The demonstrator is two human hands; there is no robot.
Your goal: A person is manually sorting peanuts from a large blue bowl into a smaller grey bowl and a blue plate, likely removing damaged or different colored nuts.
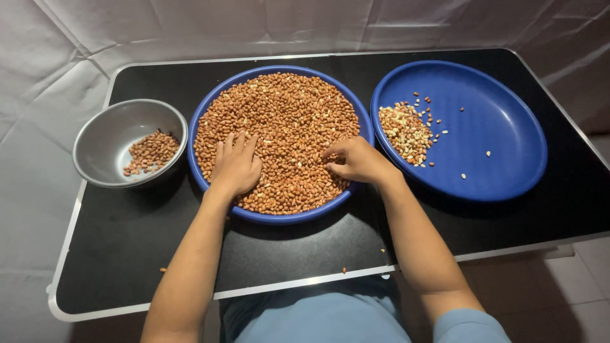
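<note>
My left hand (236, 166) lies flat, fingers spread, on the peanuts (286, 121) in the middle blue plate (365, 124), while my right hand (357, 160) pinches kernels at its near-right edge; light, single-kernel picking seems best.

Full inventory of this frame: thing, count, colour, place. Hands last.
table: 1, black top with pale rim, fills the view
middle plate: 1, blue, centre, full of peanuts
peanuts: too many to count, reddish brown, in the middle plate
right plate: 1, blue, right
pale nut pieces: small heap, pale, left part of right plate
bowl: 1, grey, left
bowl peanuts: small batch, brown
backdrop cloth: 1, white, behind
left hand: flat on the peanuts
right hand: fingers curled in the peanuts
</note>
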